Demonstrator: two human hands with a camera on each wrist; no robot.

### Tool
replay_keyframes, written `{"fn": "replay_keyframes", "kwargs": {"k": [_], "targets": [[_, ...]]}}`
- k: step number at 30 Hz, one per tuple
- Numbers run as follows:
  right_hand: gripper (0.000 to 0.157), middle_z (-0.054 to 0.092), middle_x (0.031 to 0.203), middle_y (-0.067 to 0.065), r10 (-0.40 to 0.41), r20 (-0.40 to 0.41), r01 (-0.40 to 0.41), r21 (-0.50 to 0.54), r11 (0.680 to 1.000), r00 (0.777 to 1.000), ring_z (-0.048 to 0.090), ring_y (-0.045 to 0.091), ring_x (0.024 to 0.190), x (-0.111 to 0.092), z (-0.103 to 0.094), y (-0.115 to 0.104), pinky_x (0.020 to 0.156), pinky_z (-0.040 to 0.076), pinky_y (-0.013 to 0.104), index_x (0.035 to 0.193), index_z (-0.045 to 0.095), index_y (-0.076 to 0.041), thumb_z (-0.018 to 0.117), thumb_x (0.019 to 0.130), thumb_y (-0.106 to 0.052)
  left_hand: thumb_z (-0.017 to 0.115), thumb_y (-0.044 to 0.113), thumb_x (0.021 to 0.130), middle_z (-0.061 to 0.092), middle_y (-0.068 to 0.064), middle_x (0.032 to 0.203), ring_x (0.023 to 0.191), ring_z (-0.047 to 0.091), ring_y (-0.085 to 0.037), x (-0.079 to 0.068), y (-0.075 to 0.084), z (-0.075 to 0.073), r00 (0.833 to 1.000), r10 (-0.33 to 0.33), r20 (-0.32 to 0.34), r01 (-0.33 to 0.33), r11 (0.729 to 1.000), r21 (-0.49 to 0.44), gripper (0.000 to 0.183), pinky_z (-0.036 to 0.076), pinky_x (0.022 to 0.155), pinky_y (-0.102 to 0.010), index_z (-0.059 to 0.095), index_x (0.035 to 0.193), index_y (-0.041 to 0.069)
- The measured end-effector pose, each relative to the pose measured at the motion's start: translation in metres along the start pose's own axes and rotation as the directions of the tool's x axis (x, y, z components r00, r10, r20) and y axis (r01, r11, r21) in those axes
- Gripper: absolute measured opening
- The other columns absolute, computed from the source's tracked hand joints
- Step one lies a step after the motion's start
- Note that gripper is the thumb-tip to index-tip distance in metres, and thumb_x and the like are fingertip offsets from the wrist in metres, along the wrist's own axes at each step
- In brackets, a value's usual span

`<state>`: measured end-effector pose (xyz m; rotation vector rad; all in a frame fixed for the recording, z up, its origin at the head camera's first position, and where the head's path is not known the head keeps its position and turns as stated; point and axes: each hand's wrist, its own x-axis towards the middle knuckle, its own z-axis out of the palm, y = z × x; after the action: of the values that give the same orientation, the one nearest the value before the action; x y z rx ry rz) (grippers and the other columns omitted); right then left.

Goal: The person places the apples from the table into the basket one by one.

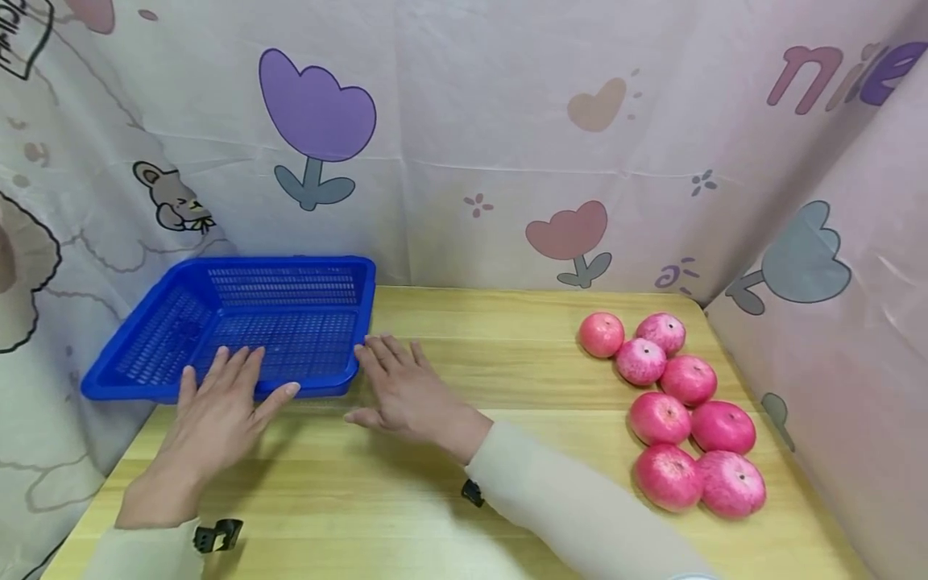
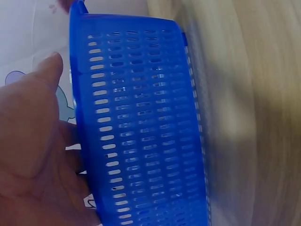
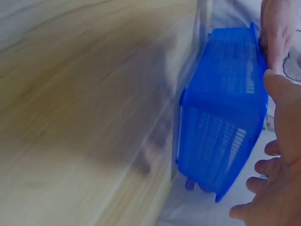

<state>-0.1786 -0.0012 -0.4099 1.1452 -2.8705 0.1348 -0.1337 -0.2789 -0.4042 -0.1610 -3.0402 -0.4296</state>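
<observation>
A blue plastic basket [image 1: 290, 334] with slotted walls stands at the table's back left; its inside shows no contents. My left hand [image 1: 221, 411] lies over its front rim, fingers extended and thumb spread. In the left wrist view that hand [image 2: 33, 141] is beside the basket's rim, above its slotted wall [image 2: 141, 113]. My right hand [image 1: 409, 395] is at the basket's front right corner, fingers fairly straight, fingertips near the rim. From the right wrist view, the right hand [image 3: 282, 155] appears beside the basket [image 3: 221, 113]; whether it touches cannot be told.
Several round pink-red fruits [image 1: 660, 419] sit in a cluster on the right of the wooden table [image 1: 464, 499]. A printed curtain [image 1: 449, 121] hangs behind the table and along its sides. The basket's left end reaches past the table's left edge.
</observation>
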Motion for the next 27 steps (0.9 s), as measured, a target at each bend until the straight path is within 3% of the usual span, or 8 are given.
{"fn": "replay_keyframes", "kwargs": {"k": [6,11,18,27], "targets": [[0.089,0.011,0.179,0.003,-0.045,0.048,0.05,-0.107,0.993,0.998,0.004,0.025,0.166,0.014,0.005,-0.014,0.132,0.017,0.055,0.171,0.014,-0.015,0.032,0.105,-0.073,0.038,0.065,0.109,0.028,-0.041,0.162,0.158,0.007,-0.057,0.0,-0.002,0.004,1.0,0.009,-0.008,-0.009,0.999,0.037,0.091,-0.018,0.121,-0.074,0.027,0.163,-0.007],[0.086,0.014,0.178,0.0,-0.049,0.048,0.055,-0.134,0.989,0.998,0.005,0.023,0.166,0.015,0.007,-0.015,0.133,0.017,0.054,0.171,0.018,-0.016,0.033,0.106,-0.071,0.038,0.065,0.108,0.028,-0.04,0.163,0.158,0.007,-0.056,-0.001,0.0,0.005,1.0,0.014,-0.009,-0.014,0.999,0.04,0.091,-0.019,0.121,-0.072,0.027,0.163,-0.006],[0.084,0.018,0.177,0.002,-0.055,0.005,0.055,-0.096,0.994,0.998,0.008,0.024,0.166,0.006,0.008,-0.003,0.132,0.016,0.055,0.17,0.023,-0.016,0.036,0.107,-0.069,0.038,0.069,0.107,0.026,-0.038,0.165,0.159,0.005,-0.054,0.001,0.012,0.006,1.0,0.023,0.021,-0.024,0.999,0.031,0.094,-0.02,0.121,-0.072,0.027,0.164,-0.005],[0.081,0.025,0.176,0.005,-0.069,-0.064,0.063,-0.091,0.994,0.996,0.013,0.025,0.165,-0.017,0.014,0.023,0.132,0.017,0.056,0.167,0.031,-0.013,0.035,0.108,-0.068,0.038,0.067,0.108,0.029,-0.037,0.165,0.158,0.011,-0.055,0.001,0.031,0.009,0.997,0.075,0.019,-0.076,0.997,0.034,0.091,-0.01,0.125,-0.072,0.032,0.162,-0.006]]}}
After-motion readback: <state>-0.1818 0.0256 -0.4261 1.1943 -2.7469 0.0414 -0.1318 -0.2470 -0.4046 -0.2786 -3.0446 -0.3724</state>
